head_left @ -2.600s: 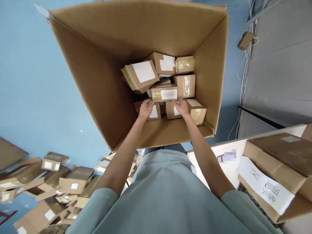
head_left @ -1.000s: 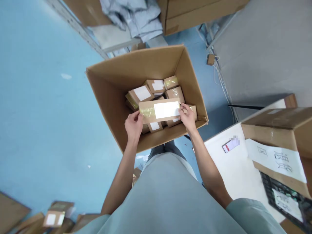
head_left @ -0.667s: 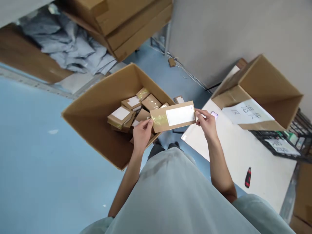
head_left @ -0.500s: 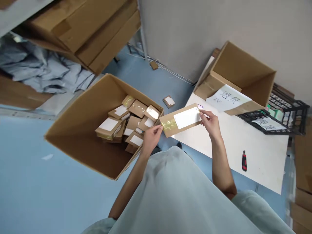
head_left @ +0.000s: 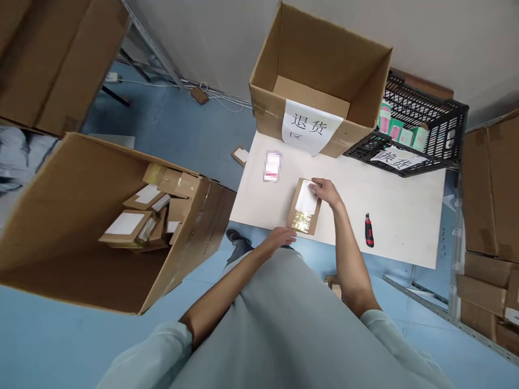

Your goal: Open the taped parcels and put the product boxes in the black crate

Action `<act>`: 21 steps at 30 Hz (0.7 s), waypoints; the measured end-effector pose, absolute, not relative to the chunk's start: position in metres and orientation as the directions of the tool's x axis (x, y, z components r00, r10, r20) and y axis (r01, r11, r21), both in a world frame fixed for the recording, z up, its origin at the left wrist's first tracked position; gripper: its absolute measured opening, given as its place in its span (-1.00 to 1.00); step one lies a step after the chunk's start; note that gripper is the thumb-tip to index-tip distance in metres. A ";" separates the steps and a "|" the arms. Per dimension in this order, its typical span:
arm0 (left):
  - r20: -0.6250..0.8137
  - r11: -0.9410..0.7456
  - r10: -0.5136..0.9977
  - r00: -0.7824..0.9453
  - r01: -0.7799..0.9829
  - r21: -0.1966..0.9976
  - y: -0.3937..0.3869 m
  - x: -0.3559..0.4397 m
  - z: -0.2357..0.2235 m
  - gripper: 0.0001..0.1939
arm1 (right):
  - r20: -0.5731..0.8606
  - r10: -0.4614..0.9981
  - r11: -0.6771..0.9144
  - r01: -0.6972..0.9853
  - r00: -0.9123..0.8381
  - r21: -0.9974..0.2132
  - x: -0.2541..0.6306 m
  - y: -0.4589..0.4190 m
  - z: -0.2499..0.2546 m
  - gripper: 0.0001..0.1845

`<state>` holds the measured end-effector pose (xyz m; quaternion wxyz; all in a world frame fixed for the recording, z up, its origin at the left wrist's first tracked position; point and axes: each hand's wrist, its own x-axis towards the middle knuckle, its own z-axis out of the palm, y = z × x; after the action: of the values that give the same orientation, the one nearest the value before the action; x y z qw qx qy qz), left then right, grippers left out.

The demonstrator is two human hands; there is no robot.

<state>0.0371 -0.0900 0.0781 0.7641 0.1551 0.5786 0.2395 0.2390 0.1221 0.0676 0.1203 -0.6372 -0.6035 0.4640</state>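
Note:
A flat cardboard parcel is at the front of the white table, its white label and shiny yellowish tape facing up. My right hand grips its far right edge, fingertips over the label's corner. At the near left corner, the fingers of my left hand pinch the parcel's edge. Whether the parcel rests fully on the tabletop I cannot tell. To the right of it lies a red and black utility knife. A blurred-out white and pink item lies to the left.
On my left stands a large open carton with several labelled parcels inside. At the table's back are another open carton with a paper sign and a black crate holding small green and pink boxes. Brown cartons are stacked at right.
The view has turned right towards the table. Both hands have carried the parcel from beside the left carton to the table front, turning its long side to point away from me.

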 end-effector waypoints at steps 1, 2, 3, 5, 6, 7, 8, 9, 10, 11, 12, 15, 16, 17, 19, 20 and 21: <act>-0.818 0.846 0.532 0.218 -0.181 0.501 -0.092 0.043 0.077 -0.55 | -0.506 0.850 -0.307 0.643 -0.146 -0.702 0.241 0.121 0.064 -0.58; -0.827 0.854 0.518 0.218 -0.176 0.489 -0.094 0.047 0.075 -0.56 | -0.546 0.826 -0.354 0.625 -0.141 -0.696 0.241 0.119 0.061 -0.58; -0.833 0.859 0.511 0.212 -0.173 0.482 -0.098 0.047 0.075 -0.55 | -0.562 0.814 -0.377 0.603 -0.146 -0.703 0.241 0.115 0.060 -0.59; -0.834 0.853 0.518 0.193 -0.189 0.486 -0.106 0.043 0.076 -0.52 | -0.556 0.813 -0.382 0.560 -0.174 -0.735 0.235 0.107 0.061 -0.59; -0.825 0.841 0.535 0.183 -0.209 0.499 -0.110 0.037 0.077 -0.50 | -0.543 0.818 -0.370 0.547 -0.193 -0.751 0.230 0.103 0.062 -0.59; -0.812 0.824 0.557 0.172 -0.234 0.516 -0.115 0.030 0.079 -0.46 | -0.528 0.822 -0.350 0.540 -0.214 -0.765 0.223 0.098 0.064 -0.59; -0.798 0.804 0.581 0.158 -0.262 0.533 -0.120 0.022 0.081 -0.42 | -0.512 0.825 -0.327 0.538 -0.240 -0.777 0.213 0.094 0.067 -0.59; -0.786 0.783 0.602 0.139 -0.291 0.549 -0.125 0.012 0.083 -0.37 | -0.497 0.823 -0.300 0.534 -0.273 -0.790 0.200 0.089 0.071 -0.59; -0.778 0.764 0.618 0.113 -0.321 0.560 -0.130 0.001 0.085 -0.33 | -0.483 0.817 -0.272 0.527 -0.315 -0.805 0.186 0.085 0.075 -0.58; -0.772 0.742 0.630 0.080 -0.353 0.569 -0.135 -0.011 0.087 -0.29 | -0.468 0.805 -0.243 0.518 -0.365 -0.820 0.168 0.081 0.080 -0.58; -0.766 0.717 0.641 0.042 -0.388 0.579 -0.140 -0.024 0.088 -0.25 | -0.455 0.787 -0.214 0.507 -0.418 -0.835 0.149 0.076 0.085 -0.57; -0.736 0.616 0.673 -0.078 -0.491 0.616 -0.161 -0.071 0.092 -0.21 | -0.423 0.704 -0.126 0.486 -0.571 -0.865 0.084 0.059 0.098 -0.51; -0.722 0.578 0.682 -0.118 -0.519 0.630 -0.170 -0.088 0.093 -0.22 | -0.418 0.672 -0.099 0.485 -0.612 -0.869 0.061 0.052 0.101 -0.48; -0.708 0.540 0.688 -0.158 -0.541 0.645 -0.181 -0.105 0.093 -0.22 | -0.414 0.641 -0.073 0.486 -0.646 -0.871 0.039 0.045 0.104 -0.45; -0.687 0.475 0.688 -0.233 -0.571 0.670 -0.204 -0.142 0.093 -0.23 | -0.418 0.582 -0.031 0.495 -0.697 -0.869 -0.006 0.029 0.105 -0.40; -0.679 0.446 0.684 -0.268 -0.582 0.680 -0.217 -0.161 0.092 -0.23 | -0.426 0.555 -0.016 0.503 -0.714 -0.864 -0.028 0.021 0.104 -0.39; -0.673 0.421 0.674 -0.303 -0.592 0.688 -0.230 -0.179 0.089 -0.23 | -0.441 0.527 -0.005 0.516 -0.727 -0.857 -0.050 0.012 0.102 -0.37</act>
<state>-0.1795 -0.2302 0.0894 0.5892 0.0342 0.6027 0.5371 -0.0500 0.0121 0.1019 0.0045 -0.3697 -0.7052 0.6050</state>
